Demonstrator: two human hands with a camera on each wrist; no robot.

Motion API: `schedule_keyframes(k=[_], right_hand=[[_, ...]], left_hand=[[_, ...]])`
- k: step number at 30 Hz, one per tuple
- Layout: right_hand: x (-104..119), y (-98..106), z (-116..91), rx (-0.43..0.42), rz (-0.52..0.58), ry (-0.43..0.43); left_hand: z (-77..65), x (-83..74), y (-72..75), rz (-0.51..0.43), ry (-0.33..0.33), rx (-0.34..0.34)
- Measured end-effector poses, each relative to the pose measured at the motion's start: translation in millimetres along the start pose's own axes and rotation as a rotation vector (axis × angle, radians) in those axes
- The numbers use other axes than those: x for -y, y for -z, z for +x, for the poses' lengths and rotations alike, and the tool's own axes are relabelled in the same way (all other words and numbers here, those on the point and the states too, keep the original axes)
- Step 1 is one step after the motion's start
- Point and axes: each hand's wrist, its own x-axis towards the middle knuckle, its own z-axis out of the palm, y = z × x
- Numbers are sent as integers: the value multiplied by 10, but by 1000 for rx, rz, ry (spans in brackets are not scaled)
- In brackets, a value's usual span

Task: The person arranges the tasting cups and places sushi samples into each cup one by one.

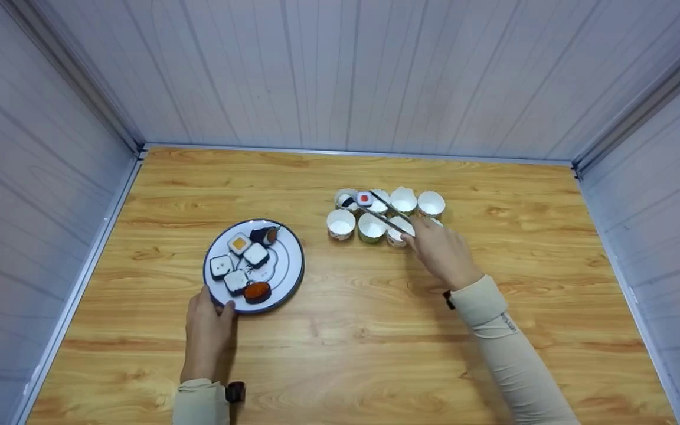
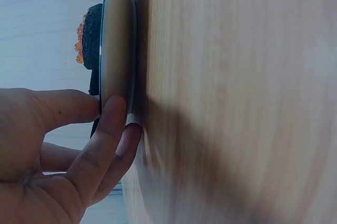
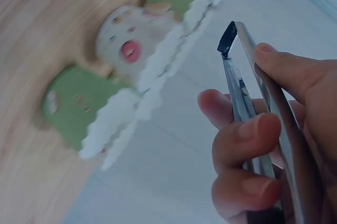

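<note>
Apparently a small staged booth, lab-like test station: wood-grain worktop boxed in by pale, grey-streaked back wall panel, left wall panel and right wall panel, metal-looking edging along the joins, small black devices worn at both wrists.

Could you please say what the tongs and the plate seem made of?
The tongs look like smooth metal, given their silvery sheen. The plate may be glazed ceramic or enamel; its smooth white face and blue rim leave that open.
</note>
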Motion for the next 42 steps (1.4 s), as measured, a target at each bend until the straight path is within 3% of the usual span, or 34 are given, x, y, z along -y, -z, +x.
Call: schedule_keyframes(k=[8, 15, 23, 31, 36, 42], right_hand=[[-133, -42, 61, 62, 16, -112], [-154, -71, 95, 134, -15, -141], [-153, -56, 109, 141, -7, -173], [-85, -15, 105, 119, -16, -155], [40, -6, 75, 94, -30, -91], [301, -1, 23, 128, 64, -9]], left_hand=[[4, 5, 0, -5, 26, 13], [13, 4, -14, -14, 10, 2], [3, 10, -9, 8, -20, -17], [6, 13, 1, 1, -10, -11], [5, 13, 9, 1, -3, -4], [2, 7, 7, -10, 0, 4]])
